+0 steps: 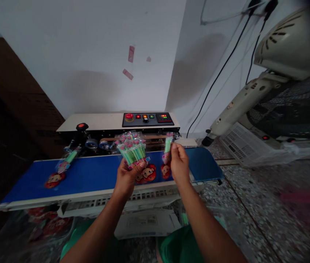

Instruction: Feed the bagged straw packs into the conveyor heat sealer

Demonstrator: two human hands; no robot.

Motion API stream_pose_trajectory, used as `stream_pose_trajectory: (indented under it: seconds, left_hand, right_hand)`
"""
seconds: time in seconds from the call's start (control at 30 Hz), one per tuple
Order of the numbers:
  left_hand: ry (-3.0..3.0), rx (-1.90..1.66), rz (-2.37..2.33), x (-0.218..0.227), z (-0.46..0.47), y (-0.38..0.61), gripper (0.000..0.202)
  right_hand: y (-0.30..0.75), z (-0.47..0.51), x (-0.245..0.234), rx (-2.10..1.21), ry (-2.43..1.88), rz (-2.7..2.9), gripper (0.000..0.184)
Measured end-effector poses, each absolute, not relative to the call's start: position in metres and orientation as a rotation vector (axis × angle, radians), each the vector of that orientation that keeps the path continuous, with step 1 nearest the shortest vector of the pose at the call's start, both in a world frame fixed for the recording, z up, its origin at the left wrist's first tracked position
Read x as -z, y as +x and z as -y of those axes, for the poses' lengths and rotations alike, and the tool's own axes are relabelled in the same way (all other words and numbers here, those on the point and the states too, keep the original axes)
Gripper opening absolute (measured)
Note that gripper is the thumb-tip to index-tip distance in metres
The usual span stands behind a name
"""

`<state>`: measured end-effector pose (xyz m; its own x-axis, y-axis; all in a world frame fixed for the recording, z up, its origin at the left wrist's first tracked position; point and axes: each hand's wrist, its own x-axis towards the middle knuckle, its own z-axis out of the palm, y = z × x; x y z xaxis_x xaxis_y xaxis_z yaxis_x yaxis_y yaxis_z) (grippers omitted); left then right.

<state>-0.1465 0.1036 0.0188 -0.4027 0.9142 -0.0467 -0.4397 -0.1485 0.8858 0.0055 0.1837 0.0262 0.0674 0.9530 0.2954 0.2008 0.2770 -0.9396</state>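
Observation:
My left hand (129,176) is closed round a fanned bunch of clear plastic packets (133,149). Green sticks or straws show inside them, and cartoon faces with red hair hang from their lower ends. In my right hand (180,160), pinched between thumb and fingers, is a single packet (168,148) of the same kind, upright, with its face piece below. Both hands are over the blue conveyor belt (97,171) of a sealing machine. Another such packet (61,168) lies on the belt at the left, close to the sealing wheels (91,143).
Behind the belt stands the machine's control panel (148,119) with a red emergency button and lit display. Below left, a clear container (52,228) holds more red-haired pieces. A white plastic crate (242,142) and a grey machine arm (234,102) are at the right.

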Motion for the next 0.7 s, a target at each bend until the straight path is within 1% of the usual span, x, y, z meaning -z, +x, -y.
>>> stream_pose_trajectory:
  seconds: [0.13, 0.2, 0.27, 0.37, 0.53, 0.63, 0.7]
  left_hand:
    - [0.629, -1.717, -1.125, -0.021, -0.103, -0.147, 0.042]
    - [0.62, -1.713, -1.139, -0.022, -0.103, -0.147, 0.044]
    - [0.618, -1.71, -1.142, -0.023, -0.102, -0.147, 0.045]
    - [0.628, -1.681, -1.139, -0.025, -0.101, -0.147, 0.044]
    - [0.612, -1.627, -1.131, -0.026, -0.1, -0.149, 0.049]
    - [0.621, -1.641, -1.163, -0.023, -0.101, -0.15, 0.047]
    - [0.631, -1.645, -1.187, -0.021, -0.102, -0.149, 0.045]
  right_hand:
    - [0.052, -0.213, -0.018, -0.363, -1.585, 1.523, 0.036]
    - [0.071, -0.224, -0.013, -0.219, -1.842, 1.584, 0.033]
    - [0.079, -0.232, -0.01, -0.165, -2.037, 1.649, 0.033]
    - [0.071, -0.237, -0.007, -0.142, -2.136, 1.737, 0.033]
    - [0.042, -0.236, -0.01, -0.19, -2.005, 1.871, 0.031]
    - [0.024, -0.223, -0.02, -0.184, -1.7, 1.876, 0.031]
    - [0.011, -0.208, -0.03, -0.404, -1.41, 1.822, 0.033]
